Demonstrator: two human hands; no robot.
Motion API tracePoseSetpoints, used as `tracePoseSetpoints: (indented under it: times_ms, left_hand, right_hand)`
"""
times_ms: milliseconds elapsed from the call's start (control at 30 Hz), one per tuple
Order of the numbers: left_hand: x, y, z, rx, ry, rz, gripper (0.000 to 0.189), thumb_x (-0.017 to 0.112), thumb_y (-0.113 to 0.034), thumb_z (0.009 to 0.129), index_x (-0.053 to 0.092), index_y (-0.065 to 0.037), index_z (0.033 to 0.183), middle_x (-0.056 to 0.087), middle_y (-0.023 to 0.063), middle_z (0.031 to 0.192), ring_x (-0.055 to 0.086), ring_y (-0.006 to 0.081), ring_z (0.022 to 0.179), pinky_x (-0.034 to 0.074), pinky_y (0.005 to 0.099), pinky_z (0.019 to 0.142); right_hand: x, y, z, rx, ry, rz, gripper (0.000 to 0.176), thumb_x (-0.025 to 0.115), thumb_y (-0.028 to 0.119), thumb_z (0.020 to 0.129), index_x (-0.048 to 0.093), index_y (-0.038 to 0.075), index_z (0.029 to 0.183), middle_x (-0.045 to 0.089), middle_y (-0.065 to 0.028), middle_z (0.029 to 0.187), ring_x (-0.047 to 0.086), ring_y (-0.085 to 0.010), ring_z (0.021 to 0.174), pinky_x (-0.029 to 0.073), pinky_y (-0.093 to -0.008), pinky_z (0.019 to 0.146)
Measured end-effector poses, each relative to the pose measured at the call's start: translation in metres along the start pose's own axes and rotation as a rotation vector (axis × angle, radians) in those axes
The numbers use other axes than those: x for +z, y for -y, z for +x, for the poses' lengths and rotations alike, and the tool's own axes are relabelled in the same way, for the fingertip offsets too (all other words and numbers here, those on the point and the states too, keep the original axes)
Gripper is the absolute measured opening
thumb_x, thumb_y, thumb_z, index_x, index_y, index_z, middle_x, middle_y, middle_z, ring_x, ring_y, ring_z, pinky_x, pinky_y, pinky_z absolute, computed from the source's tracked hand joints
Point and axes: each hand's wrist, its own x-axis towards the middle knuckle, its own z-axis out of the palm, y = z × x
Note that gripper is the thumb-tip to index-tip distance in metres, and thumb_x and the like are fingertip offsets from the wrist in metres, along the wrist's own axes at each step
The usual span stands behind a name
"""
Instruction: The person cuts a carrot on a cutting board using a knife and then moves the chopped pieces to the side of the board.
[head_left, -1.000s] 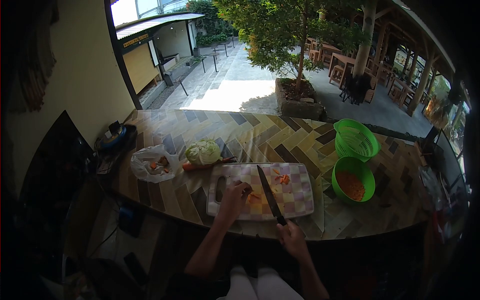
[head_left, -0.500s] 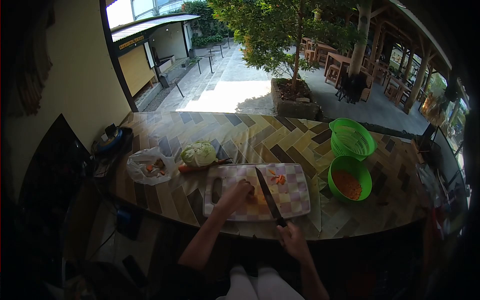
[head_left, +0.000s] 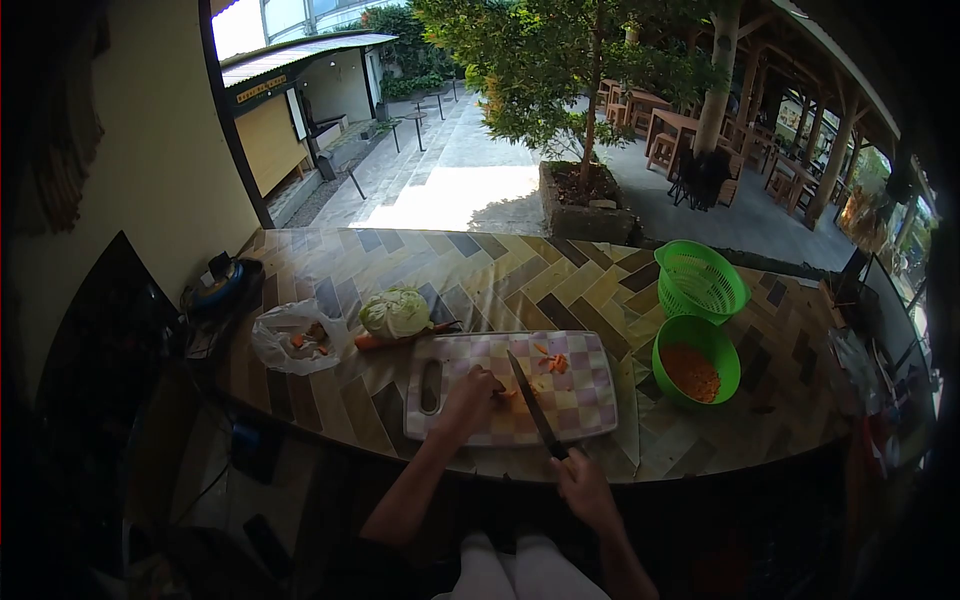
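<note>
**Orange pieces [head_left: 690, 378] fill the bottom of a green bowl [head_left: 722, 345]; the cabbage [head_left: 394, 313] looks uncut**

The cutting seems well advanced, but not complete. Many small pieces are in the bowl, while a small heap [head_left: 556, 364] lies on the checked board [head_left: 590, 405], beyond the knife [head_left: 532, 398], and a few more bits are near the left hand [head_left: 466, 405]. The cabbage and a long carrot [head_left: 383, 342] lie together on the table [head_left: 500, 262], beside the board, and both appear whole.

The right hand [head_left: 584, 487] is closed around the knife handle, with the blade slanting over the board. The left hand is apart from it, its fingers bent low at the board; whether they grip a piece, I cannot tell.

Just behind the bowl stands a green colander [head_left: 700, 288] with openwork walls. Left of the cabbage, a thin plastic bag [head_left: 270, 342] contains orange and brownish scraps [head_left: 312, 338].
</note>
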Motion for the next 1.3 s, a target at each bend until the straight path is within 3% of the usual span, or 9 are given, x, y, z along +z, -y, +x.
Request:
tracePoseSetpoints:
  times_ms: [100, 200, 300, 600, 700, 1000, 1100, 1300]
  left_hand:
    - [-0.007, -0.012, 0.004, 0.005, -0.023, -0.017, 0.016, 0.066, -0.002, 0.072, 0.072, 0.0, 0.087, 0.066, 0.019, 0.087, 0.063, 0.0335, 0.09, 0.051, 0.0401, 0.08]
    - [0.009, 0.004, 0.011, 0.045, 0.086, -0.068, 0.017, 0.066, 0.001, 0.069, 0.071, 0.001, 0.086, 0.065, 0.019, 0.091, 0.064, 0.0352, 0.088, 0.052, 0.0397, 0.08]
    - [0.011, 0.007, 0.011, 0.037, 0.049, -0.077, 0.016, 0.065, 0.002, 0.068, 0.071, 0.0, 0.083, 0.065, 0.019, 0.09, 0.065, 0.0359, 0.086, 0.052, 0.0396, 0.078]
    - [0.009, 0.023, 0.006, 0.083, -0.02, -0.073, 0.017, 0.068, -0.002, 0.064, 0.074, -0.002, 0.081, 0.066, 0.0166, 0.084, 0.065, 0.032, 0.08, 0.052, 0.0383, 0.076]
    - [-0.002, 0.018, 0.004, 0.223, -0.029, -0.003, 0.018, 0.07, -0.003, 0.065, 0.074, -0.003, 0.083, 0.067, 0.0152, 0.085, 0.065, 0.0311, 0.08, 0.052, 0.0378, 0.076]
    - [-0.001, 0.02, 0.009, 0.011, 0.104, -0.178, 0.024, 0.069, 0.0, 0.065, 0.075, -0.003, 0.088, 0.066, 0.0176, 0.087, 0.066, 0.0318, 0.083, 0.052, 0.0376, 0.078]
    - [0.002, 0.026, 0.013, 0.045, 0.099, -0.169, 0.022, 0.069, 0.0, 0.065, 0.074, -0.003, 0.086, 0.066, 0.0177, 0.086, 0.066, 0.0319, 0.083, 0.052, 0.0372, 0.077]
    - [0.004, 0.02, 0.004, 0.096, 0.006, -0.117, 0.018, 0.071, -0.004, 0.066, 0.074, -0.002, 0.084, 0.067, 0.017, 0.082, 0.064, 0.0312, 0.081, 0.051, 0.0391, 0.077]
  right_hand:
    - [0.001, 0.0, 0.0, -0.008, -0.001, -0.007, 0.029, 0.057, 0.025, 0.095, 0.051, -0.002, 0.085, 0.057, -0.0173, 0.064, 0.06, -0.0309, 0.06, 0.042, -0.0413, 0.058]
    - [-0.001, 0.006, -0.001, -0.002, 0.012, 0.006, 0.028, 0.057, 0.024, 0.095, 0.051, -0.002, 0.086, 0.058, -0.0172, 0.064, 0.06, -0.0307, 0.06, 0.043, -0.0413, 0.058]
    - [0.003, -0.007, 0.001, -0.061, -0.011, -0.017, 0.027, 0.055, 0.026, 0.097, 0.054, -0.001, 0.09, 0.056, -0.0051, 0.057, 0.055, -0.0123, 0.052, 0.041, -0.0307, 0.05]
    - [0.014, -0.013, 0.001, -0.08, -0.036, -0.09, 0.027, 0.055, 0.026, 0.097, 0.054, 0.0, 0.089, 0.057, -0.0055, 0.058, 0.056, -0.0133, 0.053, 0.042, -0.0314, 0.05]
    - [0.02, -0.019, 0.002, -0.091, -0.042, -0.111, 0.026, 0.056, 0.026, 0.096, 0.054, 0.001, 0.088, 0.057, -0.0063, 0.058, 0.057, -0.0151, 0.053, 0.042, -0.0325, 0.05]
    - [0.016, -0.016, -0.002, -0.088, -0.053, -0.127, 0.027, 0.056, 0.026, 0.096, 0.054, 0.001, 0.087, 0.058, -0.0075, 0.059, 0.059, -0.0167, 0.054, 0.043, -0.0334, 0.051]
    - [0.013, -0.003, -0.006, -0.016, -0.013, -0.05, 0.031, 0.055, 0.027, 0.095, 0.05, -0.002, 0.084, 0.058, -0.0233, 0.07, 0.058, -0.0459, 0.074, 0.041, -0.0482, 0.061]
    - [0.019, 0.011, -0.01, -0.069, -0.016, -0.189, 0.029, 0.05, 0.025, 0.097, 0.05, -0.002, 0.087, 0.06, -0.025, 0.071, 0.059, -0.0461, 0.074, 0.043, -0.0524, 0.063]
